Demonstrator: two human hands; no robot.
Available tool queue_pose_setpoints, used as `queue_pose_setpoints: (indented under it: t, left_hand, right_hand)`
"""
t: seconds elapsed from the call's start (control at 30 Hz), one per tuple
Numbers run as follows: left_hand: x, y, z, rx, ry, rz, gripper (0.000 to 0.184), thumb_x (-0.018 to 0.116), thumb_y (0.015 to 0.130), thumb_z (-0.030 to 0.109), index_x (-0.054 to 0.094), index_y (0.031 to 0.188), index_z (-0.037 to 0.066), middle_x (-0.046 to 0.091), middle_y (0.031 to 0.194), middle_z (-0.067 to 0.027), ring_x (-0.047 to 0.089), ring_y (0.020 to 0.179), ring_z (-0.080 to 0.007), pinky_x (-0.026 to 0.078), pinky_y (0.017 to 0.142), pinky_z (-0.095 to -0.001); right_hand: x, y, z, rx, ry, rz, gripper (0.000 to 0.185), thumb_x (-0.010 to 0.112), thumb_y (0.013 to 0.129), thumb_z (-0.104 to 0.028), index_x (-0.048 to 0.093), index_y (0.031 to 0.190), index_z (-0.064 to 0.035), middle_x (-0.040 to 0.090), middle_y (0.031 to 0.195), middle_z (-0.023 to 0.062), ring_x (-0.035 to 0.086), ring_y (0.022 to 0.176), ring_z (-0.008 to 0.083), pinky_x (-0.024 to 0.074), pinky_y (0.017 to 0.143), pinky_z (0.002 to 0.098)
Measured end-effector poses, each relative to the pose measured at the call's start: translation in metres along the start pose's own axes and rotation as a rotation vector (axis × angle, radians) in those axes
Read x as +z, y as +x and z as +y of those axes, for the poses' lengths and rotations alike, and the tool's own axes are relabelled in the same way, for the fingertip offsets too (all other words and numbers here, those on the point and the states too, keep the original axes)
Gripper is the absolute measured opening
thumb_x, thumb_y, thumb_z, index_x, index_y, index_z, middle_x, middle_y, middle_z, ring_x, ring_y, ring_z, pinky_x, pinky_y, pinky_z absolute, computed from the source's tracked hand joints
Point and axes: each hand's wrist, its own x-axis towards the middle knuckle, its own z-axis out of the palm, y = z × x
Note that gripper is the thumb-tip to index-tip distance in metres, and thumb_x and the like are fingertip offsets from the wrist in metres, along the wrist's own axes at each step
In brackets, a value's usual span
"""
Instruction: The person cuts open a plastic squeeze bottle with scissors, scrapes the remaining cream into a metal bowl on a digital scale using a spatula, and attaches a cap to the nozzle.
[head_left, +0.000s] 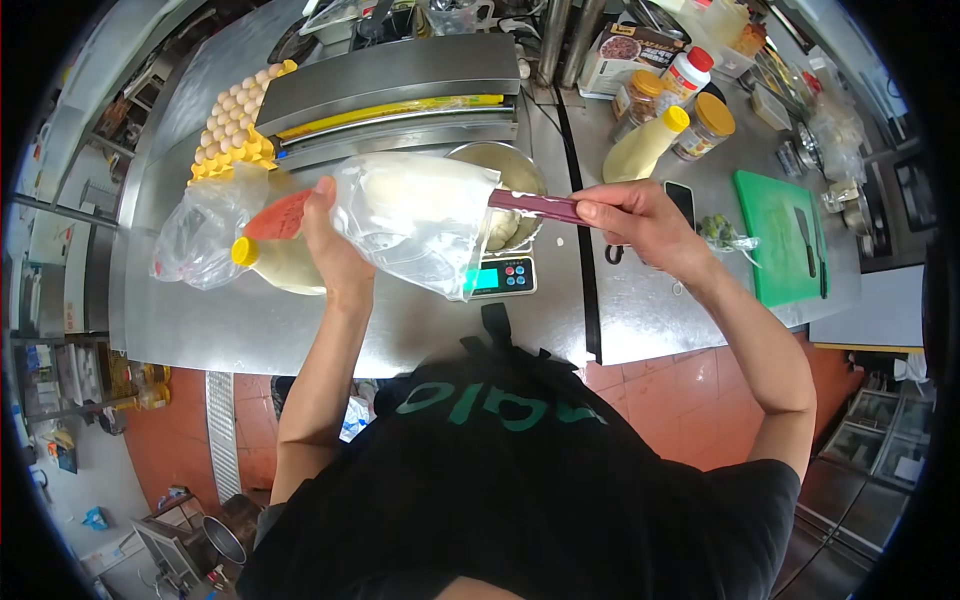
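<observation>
My left hand (332, 245) is closed on the side of a clear plastic bag (410, 225) with some whitish stuff inside. Between thumb and fingers, my right hand (640, 222) pinches a maroon handle (540, 206) streaked with white. The handle's other end goes into the bag's mouth, so its tip is hidden. Behind the bag's opening, a metal bowl (538, 180) with pale lumps in it stands on a digital scale (518, 277) with a lit display. Beside my left hand lie a yellow-capped bottle (285, 268) and a reddish piece with print (277, 217), partly covered.
Egg trays (235, 155) and a crumpled plastic bag (215, 225) are at the left. A film wrap dispenser (395, 90) stands behind. To the right are a squeeze bottle (645, 145), several jars, and a green cutting board (775, 240) with knives.
</observation>
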Motion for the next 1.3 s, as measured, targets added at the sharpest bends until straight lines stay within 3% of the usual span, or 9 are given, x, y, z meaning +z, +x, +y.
queue_pose_setpoints:
  t: [0.07, 0.17, 0.23, 0.33, 0.37, 0.57, 0.77, 1.1, 1.3]
  left_hand:
    - [0.003, -0.002, 0.003, -0.028, -0.083, -0.031, 0.026, 0.052, 0.088, 0.029, 0.054, 0.097, 0.004, 0.06, 0.095, -0.0068, 0.06, 0.091, -0.0176, 0.049, 0.078, -0.0309]
    - [0.005, -0.005, 0.006, -0.021, -0.08, 0.001, 0.027, 0.052, 0.089, 0.029, 0.053, 0.101, 0.005, 0.06, 0.097, -0.0069, 0.061, 0.091, -0.018, 0.05, 0.079, -0.0318]
    - [0.003, -0.002, 0.005, -0.044, -0.061, 0.033, 0.028, 0.053, 0.089, 0.029, 0.053, 0.101, 0.005, 0.06, 0.097, -0.007, 0.061, 0.091, -0.0182, 0.05, 0.079, -0.0321]
    - [-0.001, 0.001, 0.003, -0.109, -0.05, 0.044, 0.03, 0.051, 0.09, 0.029, 0.054, 0.106, 0.004, 0.061, 0.1, -0.0084, 0.061, 0.094, -0.0198, 0.051, 0.082, -0.0338]
    - [-0.002, 0.001, 0.003, -0.151, -0.056, 0.018, 0.032, 0.048, 0.091, 0.028, 0.054, 0.11, 0.003, 0.062, 0.103, -0.0098, 0.061, 0.096, -0.0213, 0.05, 0.085, -0.0351]
    - [0.008, 0.003, -0.003, -0.173, 0.105, 0.051, 0.034, 0.048, 0.092, 0.031, 0.055, 0.11, 0.003, 0.062, 0.102, -0.0099, 0.062, 0.094, -0.0218, 0.051, 0.084, -0.0351]
    - [0.01, 0.019, -0.002, -0.355, 0.093, -0.113, 0.037, 0.048, 0.091, 0.031, 0.054, 0.113, 0.002, 0.061, 0.106, -0.0094, 0.061, 0.098, -0.0208, 0.05, 0.085, -0.034]
    - [0.027, 0.023, 0.007, -0.237, 0.146, 0.001, 0.038, 0.049, 0.091, 0.031, 0.052, 0.117, 0.003, 0.06, 0.11, -0.0089, 0.059, 0.103, -0.0204, 0.047, 0.089, -0.0331]
    - [0.01, 0.044, -0.004, -0.293, 0.128, 0.008, 0.039, 0.047, 0.091, 0.029, 0.051, 0.12, 0.003, 0.06, 0.112, -0.0094, 0.06, 0.103, -0.0209, 0.05, 0.087, -0.0343]
  right_hand:
    - [-0.004, -0.007, -0.012, 0.024, -0.036, 0.003, 0.03, 0.06, 0.093, -0.026, 0.068, 0.107, -0.0013, 0.05, 0.068, -0.0066, 0.036, 0.058, 0.002, 0.0302, 0.052, 0.0196]
    - [-0.011, -0.011, -0.016, -0.182, -0.258, 0.078, 0.028, 0.06, 0.093, -0.021, 0.066, 0.108, 0.0009, 0.058, 0.072, -0.004, 0.043, 0.06, 0.0039, 0.0361, 0.053, 0.0224]
    - [-0.015, -0.014, -0.018, -0.447, -0.505, 0.162, 0.024, 0.061, 0.091, -0.015, 0.065, 0.109, 0.0016, 0.065, 0.075, 0.0028, 0.051, 0.061, 0.0094, 0.0416, 0.055, 0.0264]
    - [-0.024, -0.021, -0.046, -0.598, -0.808, 0.16, 0.021, 0.063, 0.088, -0.01, 0.066, 0.106, 0.0012, 0.066, 0.075, 0.0103, 0.056, 0.06, 0.0155, 0.0436, 0.055, 0.0291]
    - [-0.027, -0.022, -0.052, -0.625, -0.896, 0.168, 0.024, 0.066, 0.083, -0.011, 0.067, 0.106, -0.0018, 0.061, 0.069, 0.0121, 0.055, 0.057, 0.0204, 0.042, 0.052, 0.0319]
    - [-0.027, -0.033, -0.079, -1.002, -1.533, 0.154, 0.037, 0.07, 0.073, -0.013, 0.068, 0.11, -0.0132, 0.045, 0.059, 0.0038, 0.048, 0.052, 0.0176, 0.0376, 0.046, 0.0328]
    - [-0.021, -0.033, -0.082, -1.144, -1.647, 0.078, 0.033, 0.067, 0.07, -0.014, 0.068, 0.103, -0.0172, 0.042, 0.064, 0.0, 0.05, 0.057, 0.016, 0.0416, 0.049, 0.0294]
    - [0.003, -0.037, -0.09, -1.207, -1.753, 0.161, 0.049, 0.067, 0.062, -0.012, 0.069, 0.11, -0.0161, 0.038, 0.064, -0.0013, 0.044, 0.057, 0.0131, 0.0357, 0.048, 0.0267]
    - [-0.011, -0.026, -0.094, -1.198, -1.717, 0.16, 0.045, 0.068, 0.067, -0.013, 0.067, 0.112, -0.0147, 0.039, 0.064, -0.0012, 0.046, 0.059, 0.0129, 0.0357, 0.048, 0.0268]
